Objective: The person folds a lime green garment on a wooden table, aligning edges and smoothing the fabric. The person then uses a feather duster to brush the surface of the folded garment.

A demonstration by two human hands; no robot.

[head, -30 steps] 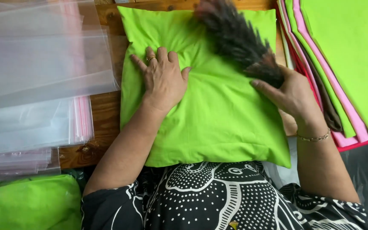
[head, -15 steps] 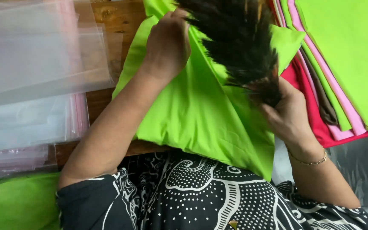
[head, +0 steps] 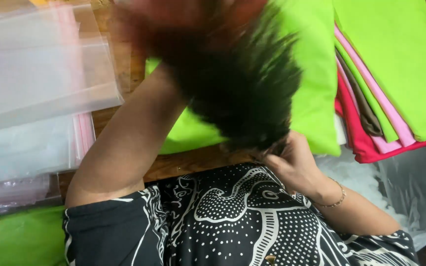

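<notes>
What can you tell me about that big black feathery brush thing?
The feather duster is a thick bunch of dark, blackish-brown feathers, blurred in this view. It fans out wide, close to the camera, above the lime-green pillow. The right hand grips it at its narrow lower end. Its handle is hidden.

A small sewing workshop: stacked coloured fabrics [head: 371, 98] and clear plastic bags [head: 35, 83] crowd the table [head: 193, 165].
</notes>
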